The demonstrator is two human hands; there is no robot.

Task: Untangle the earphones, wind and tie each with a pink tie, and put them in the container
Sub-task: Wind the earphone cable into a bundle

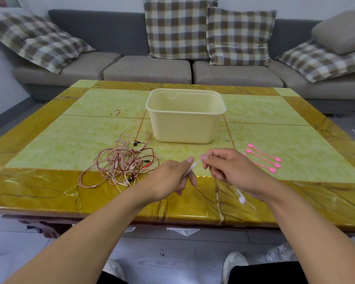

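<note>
Left hand: your left hand (173,177) is curled round a white earphone cable (194,166), thumb and fingers pinching it above the table's near edge.
Right hand: your right hand (231,169) pinches the same cable at its fingertips; a white earbud (242,198) hangs below your wrist.
Tangle: the remaining earphones (123,162), pinkish and red cords, lie knotted toward the near-left part of the table (70,128).
Container: the cream container (185,115) stands mid-table, beyond your hands.
Pink ties: the pink ties (263,158) lie side by side right of your right hand, which hides part of them.
</note>
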